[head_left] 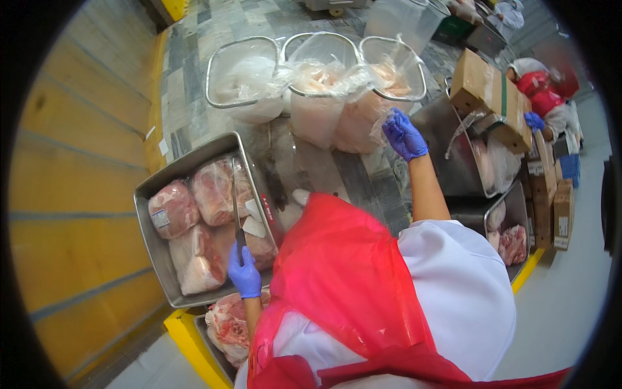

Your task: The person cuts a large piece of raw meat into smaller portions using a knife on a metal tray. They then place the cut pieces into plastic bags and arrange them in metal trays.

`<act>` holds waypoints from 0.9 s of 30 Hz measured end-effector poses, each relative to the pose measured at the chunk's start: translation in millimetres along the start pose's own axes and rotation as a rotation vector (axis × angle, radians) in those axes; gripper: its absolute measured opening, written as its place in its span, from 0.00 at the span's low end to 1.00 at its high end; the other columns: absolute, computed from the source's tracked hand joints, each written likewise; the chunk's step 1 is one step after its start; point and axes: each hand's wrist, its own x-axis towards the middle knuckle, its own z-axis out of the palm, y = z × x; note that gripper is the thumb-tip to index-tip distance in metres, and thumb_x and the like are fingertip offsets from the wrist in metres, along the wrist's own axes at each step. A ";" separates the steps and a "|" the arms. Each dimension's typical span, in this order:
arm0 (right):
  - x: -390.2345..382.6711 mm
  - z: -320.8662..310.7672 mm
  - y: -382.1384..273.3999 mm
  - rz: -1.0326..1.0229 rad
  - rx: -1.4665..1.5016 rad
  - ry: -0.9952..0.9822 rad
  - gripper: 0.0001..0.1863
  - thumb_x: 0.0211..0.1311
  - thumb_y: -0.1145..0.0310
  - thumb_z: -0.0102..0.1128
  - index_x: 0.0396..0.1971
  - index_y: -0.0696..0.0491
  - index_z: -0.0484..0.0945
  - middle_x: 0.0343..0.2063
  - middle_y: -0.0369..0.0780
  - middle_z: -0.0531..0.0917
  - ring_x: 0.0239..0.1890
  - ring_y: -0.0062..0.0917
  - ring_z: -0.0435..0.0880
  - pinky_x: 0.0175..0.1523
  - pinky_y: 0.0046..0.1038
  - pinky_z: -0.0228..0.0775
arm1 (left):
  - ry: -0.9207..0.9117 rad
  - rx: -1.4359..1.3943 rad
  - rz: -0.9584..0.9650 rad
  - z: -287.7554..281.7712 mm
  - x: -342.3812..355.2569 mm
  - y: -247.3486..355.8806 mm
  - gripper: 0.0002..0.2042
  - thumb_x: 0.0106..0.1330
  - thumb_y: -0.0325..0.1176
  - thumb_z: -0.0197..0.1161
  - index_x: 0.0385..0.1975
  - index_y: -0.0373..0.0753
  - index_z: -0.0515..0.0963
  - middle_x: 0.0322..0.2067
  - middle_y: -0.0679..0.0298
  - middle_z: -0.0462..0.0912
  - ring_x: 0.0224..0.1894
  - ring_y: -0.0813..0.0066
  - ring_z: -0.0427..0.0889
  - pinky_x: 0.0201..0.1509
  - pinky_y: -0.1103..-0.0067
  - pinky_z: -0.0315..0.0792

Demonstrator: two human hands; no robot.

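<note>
Fingers of the left hand (245,275) are closed around the black handle of a knife (240,236); those of the right hand (407,136) are partly curled, with clear plastic film (378,133) at their tips, and whether it is gripped cannot be told. Largest of the nearby things, a metal bin (157,249) is seen at the left, its floor covered by wrapped meat. Beyond it, three clear bags (315,123) are held open in a row by metal hoops (208,81); pale pink contents are visible in the middle and right ones. Within the bin, bulky pieces of meat (173,209) are enclosed in clear wrap. Over these the knife's narrow blade is extended, pointed away from the body; contact with the meat cannot be judged. Beside the handle, a small white label (254,226) is shown.
</note>
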 end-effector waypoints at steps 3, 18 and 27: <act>59.8 10.0 -30.0 0.012 -0.163 -0.128 0.21 0.65 0.72 0.59 0.58 0.52 0.71 0.43 0.35 0.81 0.44 0.24 0.82 0.58 0.32 0.73 | 0.067 -0.013 -0.038 1.7 -7.3 0.4 0.16 0.71 0.31 0.57 0.56 0.32 0.74 0.26 0.70 0.73 0.25 0.85 0.69 0.27 0.83 0.66; 310.8 39.3 -40.1 -0.042 -0.334 -0.113 0.15 0.64 0.76 0.59 0.51 0.58 0.76 0.42 0.39 0.81 0.42 0.28 0.82 0.53 0.30 0.75 | 0.331 -0.003 -0.169 57.7 45.0 40.8 0.17 0.72 0.34 0.57 0.56 0.31 0.74 0.23 0.70 0.72 0.24 0.85 0.67 0.27 0.84 0.65; 350.4 -60.8 -6.9 0.070 -1.884 0.229 0.25 0.54 0.55 0.68 0.47 0.58 0.81 0.46 0.45 0.85 0.45 0.36 0.84 0.53 0.32 0.74 | 0.411 -0.032 -0.235 86.3 41.1 49.3 0.17 0.72 0.33 0.56 0.57 0.32 0.74 0.28 0.69 0.75 0.25 0.85 0.68 0.28 0.84 0.66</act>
